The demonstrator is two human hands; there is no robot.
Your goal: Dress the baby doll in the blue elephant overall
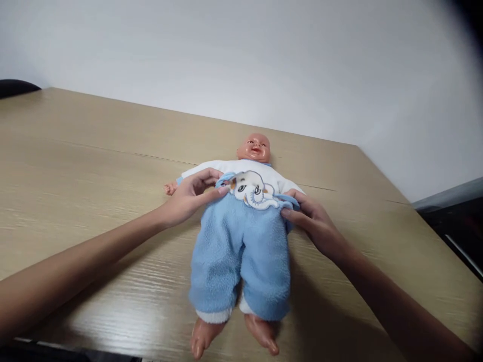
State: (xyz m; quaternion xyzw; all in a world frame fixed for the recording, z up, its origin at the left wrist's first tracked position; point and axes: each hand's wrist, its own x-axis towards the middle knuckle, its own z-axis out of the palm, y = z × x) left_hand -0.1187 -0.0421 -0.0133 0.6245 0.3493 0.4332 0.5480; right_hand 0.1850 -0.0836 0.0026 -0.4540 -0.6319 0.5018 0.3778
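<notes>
A baby doll [256, 147] lies on its back, its head away from me and its bare feet towards me. It wears a white long-sleeved top [209, 165] and fleecy blue overalls [222, 241] with white cuffs and an elephant patch [253, 189] on the bib. My left hand [196, 193] pinches the bib's edge at its left side, thumb on top. On the other side my right hand [311, 216] grips the blue strap and side edge of the overalls between thumb and fingers. One doll hand shows beyond my left wrist; the other is hidden.
The doll rests on a light wooden table [105, 130] with thin seams across it. A pale wall [211, 60] rises behind. Dark objects stand past the right edge [456, 221], and a black rounded shape [17, 88] shows at far left.
</notes>
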